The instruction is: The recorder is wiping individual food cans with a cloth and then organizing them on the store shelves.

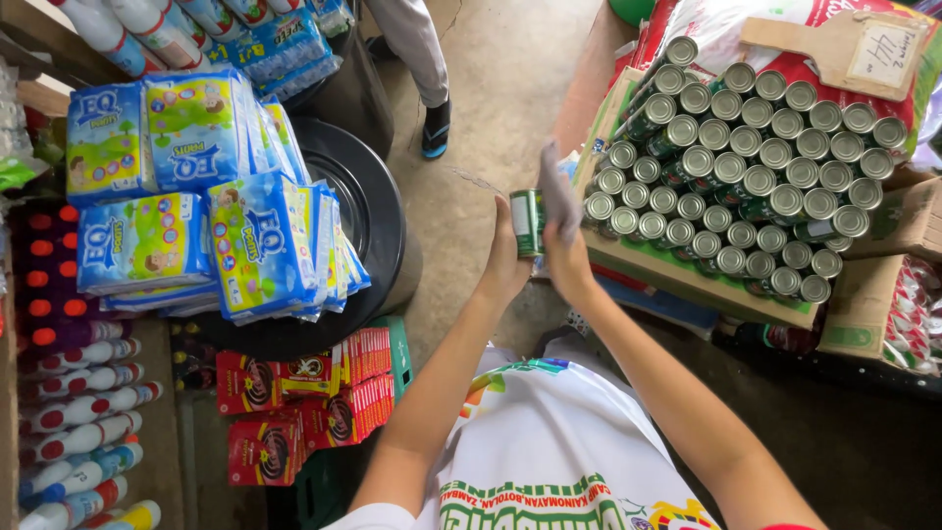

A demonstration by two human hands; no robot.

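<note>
My left hand [503, 257] holds a small green tin can [527, 222] upright in front of me. My right hand [566, 257] grips a grey cloth [557, 192] and presses it against the right side of that can. Just to the right, an open cardboard box [655, 263] carries several rows of similar silver-topped cans [746, 177], stacked in layers.
Blue diaper packs [201, 196] are piled on a black round tub [368, 201] at left. Red carton packs [304, 393] lie below them, white bottles with red caps [78, 412] at far left. Another person's leg and sandal [432, 123] stand on the concrete floor ahead.
</note>
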